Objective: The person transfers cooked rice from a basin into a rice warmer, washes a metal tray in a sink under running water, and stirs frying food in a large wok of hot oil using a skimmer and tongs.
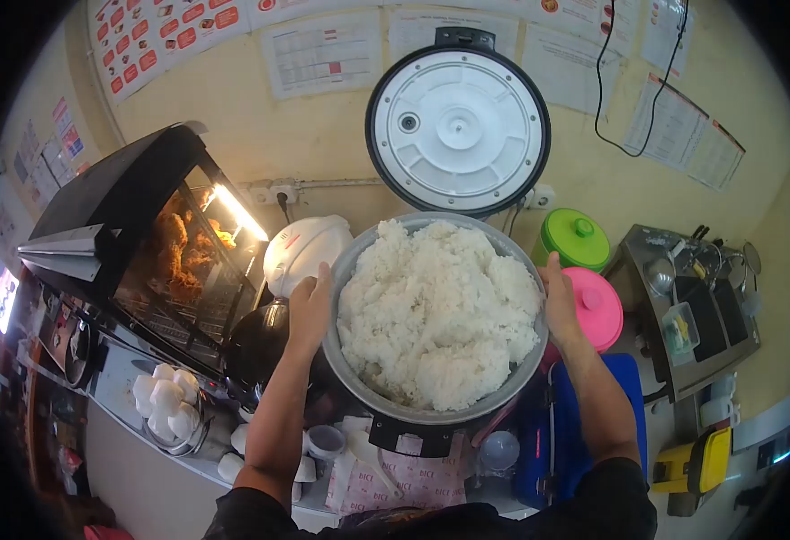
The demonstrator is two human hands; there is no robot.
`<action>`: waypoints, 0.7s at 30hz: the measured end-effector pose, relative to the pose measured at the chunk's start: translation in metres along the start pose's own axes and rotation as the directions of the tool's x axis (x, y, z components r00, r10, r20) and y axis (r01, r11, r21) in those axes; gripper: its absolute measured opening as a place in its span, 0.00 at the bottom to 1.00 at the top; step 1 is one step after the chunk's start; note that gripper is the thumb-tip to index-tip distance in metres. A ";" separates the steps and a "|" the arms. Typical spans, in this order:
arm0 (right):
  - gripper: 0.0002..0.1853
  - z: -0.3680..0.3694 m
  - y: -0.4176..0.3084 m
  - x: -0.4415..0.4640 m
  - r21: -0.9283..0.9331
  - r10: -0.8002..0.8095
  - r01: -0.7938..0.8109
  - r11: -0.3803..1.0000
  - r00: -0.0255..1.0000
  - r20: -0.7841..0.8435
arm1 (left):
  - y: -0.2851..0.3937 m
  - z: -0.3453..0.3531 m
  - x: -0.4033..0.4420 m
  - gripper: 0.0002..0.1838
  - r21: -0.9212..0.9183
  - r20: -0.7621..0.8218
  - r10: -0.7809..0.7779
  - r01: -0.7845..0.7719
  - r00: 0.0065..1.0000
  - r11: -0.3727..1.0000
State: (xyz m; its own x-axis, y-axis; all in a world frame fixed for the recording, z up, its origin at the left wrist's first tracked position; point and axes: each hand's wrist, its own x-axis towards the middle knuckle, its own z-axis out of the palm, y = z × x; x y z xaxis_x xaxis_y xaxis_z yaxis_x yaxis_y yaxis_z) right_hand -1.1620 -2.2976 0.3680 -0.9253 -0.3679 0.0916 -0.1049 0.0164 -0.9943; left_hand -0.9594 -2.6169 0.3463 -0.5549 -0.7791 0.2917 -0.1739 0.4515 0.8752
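Observation:
A wide metal pot [334,340] heaped with white cooked rice [440,310] sits at the middle, over the black body of a rice cooker [410,436]. The cooker's round lid [458,129] stands raised behind it. My left hand [309,306] is on the pot's left rim, fingers pointing up and wrapped against the side. On the opposite rim, my right hand [559,301] grips the pot's right side. Whether the pot is lifted clear of the cooker cannot be told.
A lit display case [98,202] with fried chicken stands left. Wrapped rice portions [166,400] lie below it. Green [575,236] and pink [596,306] containers and a blue box [620,387] are right. Patterned wrapping paper [386,472] lies in front; a metal sink [705,315] stands far right.

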 end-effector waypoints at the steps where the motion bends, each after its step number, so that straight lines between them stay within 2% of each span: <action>1: 0.39 -0.001 0.002 -0.001 -0.029 0.015 -0.014 0.999 1.000 0.006 | -0.004 0.002 -0.001 0.32 -0.011 0.010 -0.018 0.018 1.000 1.000; 3: 0.39 -0.002 0.003 0.000 -0.088 0.031 -0.029 0.996 0.999 0.020 | -0.009 0.005 0.002 0.32 -0.039 0.021 -0.047 0.048 0.999 0.998; 6: 0.37 -0.004 0.014 0.000 -0.085 0.043 -0.039 0.996 0.998 0.044 | -0.004 0.003 0.000 0.33 0.062 0.075 -0.063 0.058 0.995 0.996; 8: 0.33 -0.010 0.020 -0.002 -0.434 -0.020 0.022 0.901 1.000 0.009 | -0.001 -0.001 -0.003 0.32 0.146 0.095 -0.065 0.051 0.993 0.988; 9: 0.32 -0.011 0.017 -0.001 -0.590 -0.058 0.046 0.806 0.998 -0.001 | 0.006 -0.004 -0.003 0.31 0.186 0.106 -0.062 0.042 0.992 0.982; 10: 0.29 -0.021 0.003 -0.004 -0.737 -0.372 0.296 0.608 0.926 0.065 | 0.014 -0.012 -0.004 0.28 0.479 0.095 0.125 -0.155 0.988 0.864; 11: 0.26 -0.032 -0.039 -0.008 -0.826 -0.639 0.472 0.307 0.746 0.188 | 0.043 -0.038 -0.003 0.25 0.392 -0.166 0.427 -0.338 0.889 0.855; 12: 0.22 -0.047 -0.108 -0.007 -0.576 -0.653 0.516 0.633 0.756 -0.040 | 0.089 -0.063 0.001 0.24 0.446 -0.345 0.574 -0.408 0.743 0.797; 13: 0.21 -0.044 -0.158 -0.007 -0.693 -0.737 0.515 0.504 0.676 -0.033 | 0.125 -0.078 -0.005 0.25 0.192 -0.389 0.407 -0.360 0.827 0.913; 14: 0.21 -0.042 -0.209 -0.008 -0.798 -0.810 0.476 0.370 0.586 -0.026 | 0.159 -0.094 -0.012 0.26 -0.078 -0.418 0.225 -0.282 0.880 0.956; 15: 0.23 -0.051 -0.219 0.023 -0.769 -0.813 0.490 0.411 0.578 -0.066 | 0.178 -0.094 -0.014 0.27 -0.230 -0.406 0.148 -0.258 0.902 0.938; 17: 0.27 -0.057 -0.219 0.085 -0.771 -0.634 0.326 0.547 0.763 -0.127 | 0.176 -0.091 -0.031 0.28 -0.235 -0.364 0.240 -0.338 0.900 0.911; 19: 0.33 -0.054 -0.185 0.158 -0.620 -0.274 0.138 0.772 0.953 -0.129 | 0.164 -0.094 -0.063 0.28 -0.229 -0.313 0.279 -0.357 0.908 0.905; 20: 0.34 -0.048 -0.157 0.190 -0.590 -0.260 0.126 0.798 0.954 -0.148 | 0.156 -0.100 -0.082 0.28 -0.222 -0.303 0.283 -0.357 0.910 0.908; 21: 0.37 -0.042 -0.135 0.219 -0.556 -0.250 0.119 0.822 0.954 -0.165 | 0.147 -0.109 -0.100 0.27 -0.154 -0.249 0.361 -0.405 0.899 0.901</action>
State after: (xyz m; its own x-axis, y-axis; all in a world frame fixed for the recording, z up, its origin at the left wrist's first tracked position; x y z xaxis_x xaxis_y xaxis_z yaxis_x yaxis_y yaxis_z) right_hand -1.3662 -2.3414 0.5244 -0.9167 -0.2016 0.3450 -0.3994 0.4867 -0.7769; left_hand -0.8409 -2.5197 0.4876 -0.3592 -0.6455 0.6740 0.1928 0.6553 0.7303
